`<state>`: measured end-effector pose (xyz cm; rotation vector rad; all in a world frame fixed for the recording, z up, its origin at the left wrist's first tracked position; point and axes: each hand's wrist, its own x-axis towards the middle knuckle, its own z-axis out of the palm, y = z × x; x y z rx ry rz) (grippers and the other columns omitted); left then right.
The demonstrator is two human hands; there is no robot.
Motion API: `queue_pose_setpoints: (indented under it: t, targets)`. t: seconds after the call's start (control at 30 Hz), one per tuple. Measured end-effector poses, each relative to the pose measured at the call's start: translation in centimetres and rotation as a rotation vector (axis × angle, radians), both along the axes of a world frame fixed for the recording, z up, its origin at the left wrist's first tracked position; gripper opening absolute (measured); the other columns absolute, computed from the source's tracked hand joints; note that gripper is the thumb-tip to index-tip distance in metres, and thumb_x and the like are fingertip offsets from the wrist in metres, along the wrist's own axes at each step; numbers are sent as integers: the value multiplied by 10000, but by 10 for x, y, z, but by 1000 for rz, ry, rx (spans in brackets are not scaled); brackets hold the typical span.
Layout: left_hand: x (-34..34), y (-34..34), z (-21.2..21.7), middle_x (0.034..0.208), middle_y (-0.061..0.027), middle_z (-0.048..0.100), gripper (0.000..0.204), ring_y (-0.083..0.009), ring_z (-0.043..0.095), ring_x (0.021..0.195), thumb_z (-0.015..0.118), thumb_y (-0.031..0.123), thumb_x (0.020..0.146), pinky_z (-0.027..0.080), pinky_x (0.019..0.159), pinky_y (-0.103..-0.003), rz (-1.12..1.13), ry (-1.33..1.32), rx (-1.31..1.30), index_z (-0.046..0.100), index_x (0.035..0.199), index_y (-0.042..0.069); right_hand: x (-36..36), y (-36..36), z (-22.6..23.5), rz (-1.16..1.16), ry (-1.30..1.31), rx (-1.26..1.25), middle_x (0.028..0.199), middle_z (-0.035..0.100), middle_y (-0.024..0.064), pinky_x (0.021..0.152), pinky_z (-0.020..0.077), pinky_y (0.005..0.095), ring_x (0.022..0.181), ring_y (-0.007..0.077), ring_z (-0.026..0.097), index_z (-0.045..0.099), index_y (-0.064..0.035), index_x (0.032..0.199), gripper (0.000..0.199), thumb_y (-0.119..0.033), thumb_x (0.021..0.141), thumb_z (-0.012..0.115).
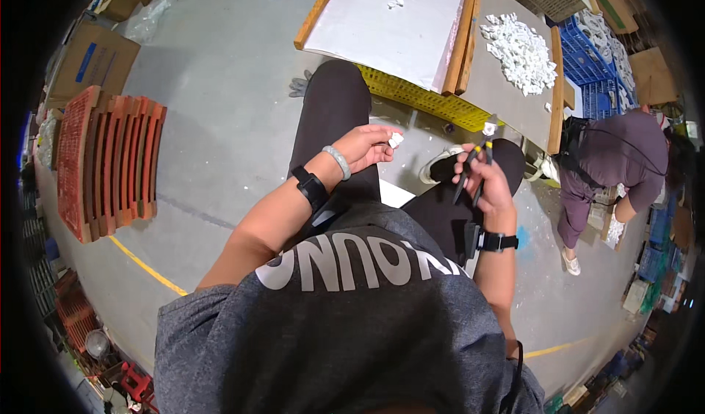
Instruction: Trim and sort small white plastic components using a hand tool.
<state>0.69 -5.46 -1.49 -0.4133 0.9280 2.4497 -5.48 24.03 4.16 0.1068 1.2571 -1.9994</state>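
Observation:
My left hand (361, 149) is closed, pinching a small white piece (396, 141) between thumb and fingertips above my left thigh. In my right hand (488, 182) is a pair of pliers (478, 154) with dark handles and yellow marks, its jaws pointing away from me. Another small white piece (489, 129) shows at the jaws; I cannot tell whether it is gripped. Beyond the pliers, a grey board (507, 105) with wooden edges carries a heap of similar white pieces (520, 54). A white board (389, 24) beside it bears a few bits.
A yellow plastic crate (418, 98) stands under the boards. Stacked red slatted panels (110, 164) and a cardboard box (94, 63) are at left. At right, another person (613, 157) bends near blue crates (587, 54). A grey glove (299, 85) lies on the floor.

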Motion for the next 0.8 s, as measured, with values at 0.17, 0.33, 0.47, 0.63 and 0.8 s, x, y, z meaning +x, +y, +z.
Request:
queue_pose_setpoints:
  t: [0.17,0.33,0.47,0.63,0.8]
  targets:
    - [-4,5,-12,900,-35,610,240,-90,570,715,484,129,967,532,715,-260,-47,27,56,554,1151,-8,43,-21,31,317,146,395,994,580,55,768,476,300,878,162,567,462,-18,1248,418,5,832,496]
    - [-9,9,-15,888,-34,606,229,-96,555,701,495,127,960,523,699,-274,-5,14,77,564,1136,-3,58,-29,13,526,413,667,963,561,25,722,446,246,826,115,527,474,-21,1239,411,13,832,527]
    - [-5,7,-18,885,-44,605,228,-115,558,710,506,121,949,515,705,-297,-7,-3,86,567,1127,-8,55,-27,-6,380,333,643,949,561,47,811,426,261,889,147,526,493,-9,1181,371,0,811,525]
    - [6,-8,-9,884,-54,608,231,-136,565,727,512,114,939,508,715,-304,95,35,162,565,1128,-7,46,-40,5,241,161,459,989,565,67,736,452,269,816,146,537,445,27,1250,461,12,794,511]
    - [24,-20,5,887,-72,610,228,-150,574,728,513,107,926,514,703,-302,198,3,181,565,1119,-3,40,-41,8,229,126,344,987,569,67,746,453,271,803,146,537,442,23,1252,468,14,788,502]
